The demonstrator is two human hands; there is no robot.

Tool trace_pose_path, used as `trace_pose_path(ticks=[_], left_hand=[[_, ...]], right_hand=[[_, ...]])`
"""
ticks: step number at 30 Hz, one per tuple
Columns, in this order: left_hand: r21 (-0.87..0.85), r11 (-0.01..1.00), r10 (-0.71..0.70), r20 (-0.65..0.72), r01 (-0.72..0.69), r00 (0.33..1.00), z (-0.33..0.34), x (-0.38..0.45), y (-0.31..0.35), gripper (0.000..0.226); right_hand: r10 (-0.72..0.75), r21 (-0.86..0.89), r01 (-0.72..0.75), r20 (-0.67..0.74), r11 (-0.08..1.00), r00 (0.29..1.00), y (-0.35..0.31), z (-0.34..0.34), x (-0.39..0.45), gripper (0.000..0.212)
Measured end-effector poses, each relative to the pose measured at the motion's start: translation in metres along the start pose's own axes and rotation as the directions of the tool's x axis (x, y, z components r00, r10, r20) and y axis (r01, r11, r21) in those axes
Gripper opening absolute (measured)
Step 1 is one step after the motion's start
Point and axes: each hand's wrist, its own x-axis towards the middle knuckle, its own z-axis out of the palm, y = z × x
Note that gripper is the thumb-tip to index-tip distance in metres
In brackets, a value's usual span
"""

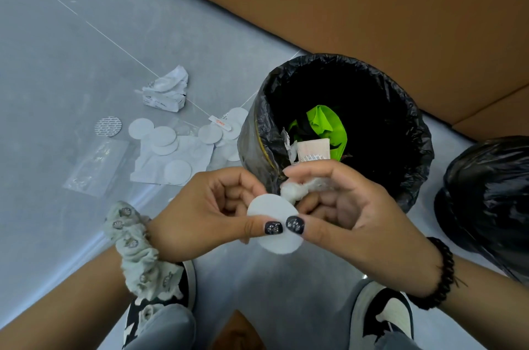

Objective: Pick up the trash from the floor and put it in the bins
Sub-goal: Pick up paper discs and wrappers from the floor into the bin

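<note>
Both hands meet just in front of a bin lined with a black bag (406,132). My left hand (200,215) and my right hand (352,206) pinch one white round pad (272,208) between thumbs and fingers. My right hand also holds a crumpled white wad (294,189) in its curled fingers. Inside the bin lie a green wrapper (329,123) and a pinkish packet (313,150). On the floor to the left lie several more white pads (163,136), a crumpled white wrapper (167,90), a silver foil disc (108,127) and a clear plastic sleeve (97,166).
A second bin with a black bag (492,195) stands at the right edge. A large brown cardboard box (357,0) fills the back behind the bins. My two shoes (383,312) are at the bottom on the grey floor (57,49).
</note>
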Motion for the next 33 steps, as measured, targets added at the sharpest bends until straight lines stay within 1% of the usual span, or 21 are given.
trace_pose_path(ticks=[2, 4, 6, 7, 9, 10, 12, 14, 16, 18, 19, 20, 21, 23, 24, 25, 26, 28, 29, 31, 33], left_hand=[[-0.046, 0.999, 0.009, -0.040, -0.011, 0.999, 0.004, 0.001, -0.002, 0.032], [-0.102, 0.995, 0.001, -0.053, -0.006, 0.999, 0.008, 0.000, -0.002, 0.023], [-0.107, 0.994, 0.005, -0.065, -0.012, 0.998, 0.009, 0.000, -0.001, 0.023], [-0.096, 0.995, 0.012, -0.082, -0.020, 0.997, 0.008, 0.000, 0.000, 0.026], [-0.071, 0.997, 0.019, -0.165, -0.031, 0.986, 0.004, 0.004, -0.001, 0.028], [-0.068, 0.997, 0.008, -0.229, -0.024, 0.973, 0.000, 0.006, -0.003, 0.025], [-0.068, 0.997, -0.060, -0.374, 0.038, 0.925, -0.010, 0.013, -0.016, 0.016], [-0.044, 0.989, -0.142, -0.516, 0.139, 0.845, -0.024, 0.020, -0.038, 0.020], [0.032, 0.964, -0.191, -0.616, 0.266, 0.765, -0.042, 0.024, -0.067, 0.026], [0.173, 0.895, -0.210, -0.649, 0.410, 0.731, -0.058, 0.027, -0.097, 0.025], [0.274, 0.838, -0.204, -0.645, 0.472, 0.737, -0.063, 0.027, -0.108, 0.022], [0.396, 0.768, -0.179, -0.622, 0.504, 0.762, -0.066, 0.028, -0.116, 0.022], [0.517, 0.700, -0.144, -0.573, 0.492, 0.807, -0.068, 0.029, -0.124, 0.028], [0.709, 0.587, -0.111, -0.408, 0.392, 0.906, -0.070, 0.035, -0.139, 0.044], [0.783, 0.515, -0.136, -0.328, 0.350, 0.935, -0.071, 0.038, -0.146, 0.050], [0.847, 0.429, -0.173, -0.266, 0.315, 0.948, -0.072, 0.040, -0.153, 0.055], [0.895, 0.340, -0.207, -0.227, 0.288, 0.952, -0.075, 0.042, -0.160, 0.058], [0.956, 0.200, -0.230, -0.168, 0.216, 0.959, -0.080, 0.045, -0.169, 0.057], [0.968, 0.169, -0.226, -0.148, 0.188, 0.963, -0.082, 0.045, -0.170, 0.052], [0.972, 0.164, -0.228, -0.131, 0.171, 0.965, -0.085, 0.042, -0.170, 0.039], [0.969, 0.180, -0.225, -0.127, 0.170, 0.966, -0.088, 0.038, -0.172, 0.028]], right_hand=[[-0.018, -0.033, 0.016, -0.048, 0.999, 0.999, 0.001, 0.001, 0.001, 0.043], [-0.011, -0.022, 0.008, -0.118, 1.000, 0.993, 0.001, 0.000, 0.003, 0.040], [-0.016, -0.001, 0.016, -0.179, 1.000, 0.984, 0.000, -0.003, 0.005, 0.036], [-0.044, -0.008, 0.043, -0.222, 0.999, 0.974, -0.001, -0.006, 0.007, 0.035], [-0.105, -0.051, 0.093, -0.337, 0.994, 0.936, -0.001, -0.015, 0.012, 0.038], [-0.125, -0.088, 0.099, -0.388, 0.991, 0.913, 0.000, -0.021, 0.014, 0.039], [-0.159, -0.225, 0.063, -0.442, 0.972, 0.883, 0.007, -0.035, 0.020, 0.039], [-0.166, -0.400, -0.022, -0.429, 0.916, 0.888, 0.019, -0.047, 0.023, 0.041], [-0.183, -0.562, -0.076, -0.391, 0.824, 0.902, 0.032, -0.051, 0.021, 0.042], [-0.233, -0.710, -0.067, -0.317, 0.701, 0.919, 0.040, -0.049, 0.018, 0.042], [-0.251, -0.757, -0.048, -0.275, 0.652, 0.928, 0.043, -0.047, 0.017, 0.042], [-0.263, -0.784, -0.032, -0.247, 0.620, 0.933, 0.044, -0.046, 0.016, 0.041], [-0.273, -0.796, -0.025, -0.236, 0.604, 0.933, 0.046, -0.046, 0.016, 0.040], [-0.303, -0.800, -0.012, -0.241, 0.600, 0.922, 0.045, -0.046, 0.015, 0.035], [-0.323, -0.804, 0.007, -0.231, 0.595, 0.918, 0.044, -0.045, 0.015, 0.032], [-0.349, -0.814, 0.043, -0.200, 0.579, 0.916, 0.042, -0.044, 0.014, 0.030], [-0.377, -0.830, 0.101, -0.138, 0.548, 0.916, 0.038, -0.042, 0.013, 0.030], [-0.412, -0.850, 0.256, 0.050, 0.460, 0.910, 0.027, -0.035, 0.011, 0.028], [-0.416, -0.848, 0.331, 0.147, 0.414, 0.897, 0.020, -0.030, 0.013, 0.026], [-0.407, -0.823, 0.445, 0.293, 0.353, 0.865, 0.005, -0.019, 0.021, 0.024], [-0.373, -0.780, 0.510, 0.380, 0.363, 0.847, -0.004, -0.005, 0.034, 0.023]])
